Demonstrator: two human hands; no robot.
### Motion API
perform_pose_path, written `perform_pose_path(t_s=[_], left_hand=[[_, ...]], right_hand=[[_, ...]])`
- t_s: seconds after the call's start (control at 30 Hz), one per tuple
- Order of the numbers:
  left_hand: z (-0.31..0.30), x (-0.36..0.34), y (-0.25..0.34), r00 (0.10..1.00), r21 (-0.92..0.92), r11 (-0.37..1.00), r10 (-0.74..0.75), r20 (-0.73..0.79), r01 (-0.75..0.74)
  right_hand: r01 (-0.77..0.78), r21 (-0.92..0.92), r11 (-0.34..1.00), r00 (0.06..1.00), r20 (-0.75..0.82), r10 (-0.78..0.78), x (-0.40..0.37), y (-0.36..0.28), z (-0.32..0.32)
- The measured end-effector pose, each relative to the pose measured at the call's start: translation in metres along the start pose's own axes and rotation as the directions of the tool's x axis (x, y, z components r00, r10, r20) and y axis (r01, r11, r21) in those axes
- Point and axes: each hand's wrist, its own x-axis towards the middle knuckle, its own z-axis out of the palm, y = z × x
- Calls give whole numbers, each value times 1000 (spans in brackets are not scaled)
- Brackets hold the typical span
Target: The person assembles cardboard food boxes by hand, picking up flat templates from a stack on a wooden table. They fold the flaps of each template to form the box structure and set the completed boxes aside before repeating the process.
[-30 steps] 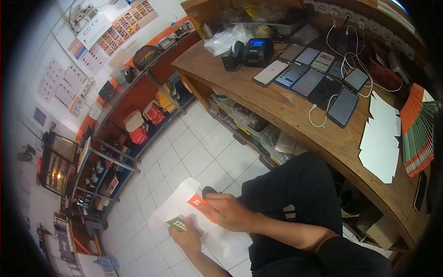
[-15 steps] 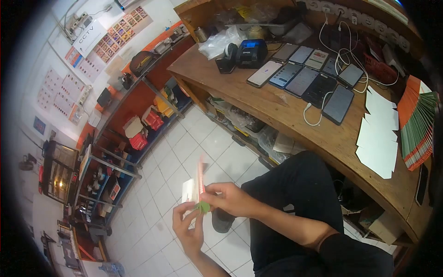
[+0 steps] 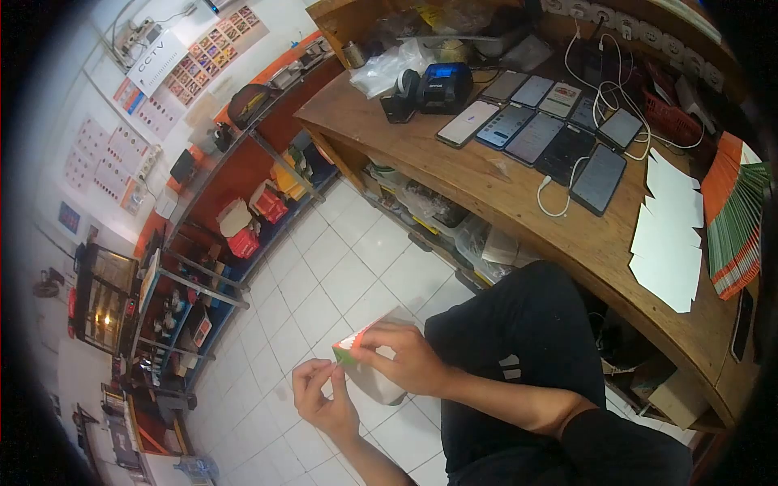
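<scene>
My right hand (image 3: pixel 405 356) grips a piece of printed card (image 3: pixel 347 351), orange and green with a white pattern, between thumb and fingers. A pale, slightly blurred panel (image 3: pixel 379 384) shows below and behind this hand and seems to belong to the same card. At the card's green corner, the thumb and forefinger of my left hand (image 3: pixel 326 401) come together in a pinch, its other fingers curled. Both hands are held above the tiled floor, left of my bent knee (image 3: pixel 527 316).
On the wooden table (image 3: pixel 486 190) lie several phones (image 3: pixel 535 138), white charging cables (image 3: pixel 545 202), a black label-printer-like device (image 3: pixel 444 89), white cut card sheets (image 3: pixel 668 235) and a fanned stack of orange-green cards (image 3: pixel 733 219). Shelving (image 3: pixel 243 202) stands at left.
The card has turned from upright to slanting, its pale panel now lying under my right hand. My left hand has shifted slightly left, drawing its fingers to the corner.
</scene>
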Motion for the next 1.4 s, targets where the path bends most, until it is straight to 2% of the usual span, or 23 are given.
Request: perform_pose_path(t_s=[0.1, 0.2, 0.3, 0.4, 0.47, 0.57, 0.6, 0.67, 0.8, 0.87, 0.9, 0.97, 1.03, 1.1, 1.17, 1.23, 1.27, 1.37, 1.4], left_hand=[[2, -4, 0, 1000, -28, 1000, -13, 21, 14], [5, -8, -2, 1000, -10, 1000, 11, 21, -11], [3, -11, 0, 1000, 13, 1000, 1, -26, -1], [1, -11, 3, 999, 12, 999, 32, -17, -32], [-1, -12, 1, 997, -108, 994, -6, -80, -3], [-3, -12, 4, 994, -128, 992, -21, -105, 8], [-3, -12, 5, 994, -127, 992, -22, -105, 8], [-2, -12, 6, 997, -77, 995, 53, -50, -56], [-2, -9, 7, 999, -73, 997, 41, 5, -41], [1, -8, 7, 998, -111, 993, -31, -46, 25], [6, -5, 7, 998, -101, 994, -43, -48, 38], [11, 0, 8, 949, 155, 986, 99, -300, -54], [8, -10, 11, 958, 202, 979, 27, -284, 32], [3, -23, 9, 986, 65, 984, -161, -46, 164], [23, -18, 21, 867, -254, 841, -498, -13, 479], [24, -16, 14, 906, -417, 810, -411, 98, 412], [29, -15, 16, 882, -545, 721, -464, 81, 429], [33, -19, 3, 888, -564, 730, -460, 11, 386], [33, -13, 11, 876, -574, 707, -480, 38, 413]], right_hand=[[20, 30, 999, 1000, 0, -20, -1, -1, 1], [56, -28, 998, 998, 22, -56, -3, -2, 2], [97, 2, 995, 995, 34, -97, -2, -2, 0], [50, 60, 997, 996, 71, -55, -1, -4, -3], [-117, 222, 968, 980, 186, 76, 0, -10, -6], [-147, 264, 953, 967, 242, 82, -1, -5, -9], [-148, 265, 953, 967, 242, 82, -1, -6, -9], [-40, 214, 976, 981, 196, -3, -1, -8, -9], [-143, 300, 943, 979, 186, 89, -3, -4, -2], [-143, 360, 922, 982, 166, 87, -3, -1, 1], [-157, 365, 918, 980, 175, 98, -3, 1, 0], [-238, 480, 844, 971, 148, 189, 0, 4, 3], [-301, 522, 798, 953, 150, 262, -1, 4, 0], [-303, 544, 782, 952, 200, 230, 0, 0, -7], [-295, 594, 748, 954, 228, 195, -1, 4, -2], [-266, 545, 795, 963, 181, 198, -1, -1, 0], [-275, 536, 798, 961, 159, 225, -3, 0, 3], [-250, 466, 849, 963, 210, 168, -3, 4, 0], [-254, 464, 849, 963, 201, 179, -3, 4, -1]])
